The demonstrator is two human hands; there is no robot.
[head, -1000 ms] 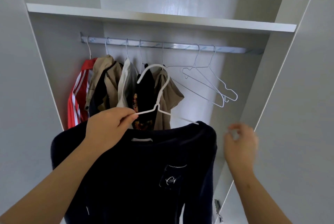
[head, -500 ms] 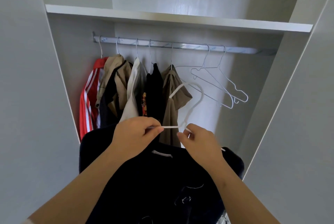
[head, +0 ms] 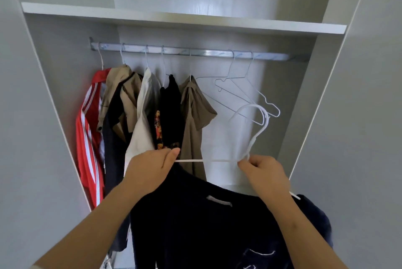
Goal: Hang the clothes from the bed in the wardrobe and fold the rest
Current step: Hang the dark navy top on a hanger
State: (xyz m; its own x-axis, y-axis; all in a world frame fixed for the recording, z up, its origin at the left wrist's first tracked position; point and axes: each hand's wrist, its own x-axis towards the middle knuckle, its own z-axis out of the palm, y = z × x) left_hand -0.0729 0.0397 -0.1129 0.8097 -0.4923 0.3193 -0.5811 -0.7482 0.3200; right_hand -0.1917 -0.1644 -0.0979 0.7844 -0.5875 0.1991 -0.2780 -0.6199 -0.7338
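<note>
A dark navy shirt (head: 208, 229) hangs below my hands in front of the open wardrobe. A white hanger (head: 256, 129) sits partly inside it, its hook curving up at the right. My left hand (head: 150, 171) pinches the hanger's left arm. My right hand (head: 265, 173) pinches the hanger at the base of its hook. The hook is below the metal rail (head: 195, 52) and apart from it.
Several garments hang at the rail's left: a red striped top (head: 89, 138), beige shirts (head: 121, 99), a white one, a black one and an olive shirt (head: 193, 116). Two empty wire hangers (head: 241, 92) hang at the right. A white shelf (head: 174, 18) runs above.
My right hand came in from the right and took hold of the hanger near its hook. The hanger's hook has swung from the left side to the right.
</note>
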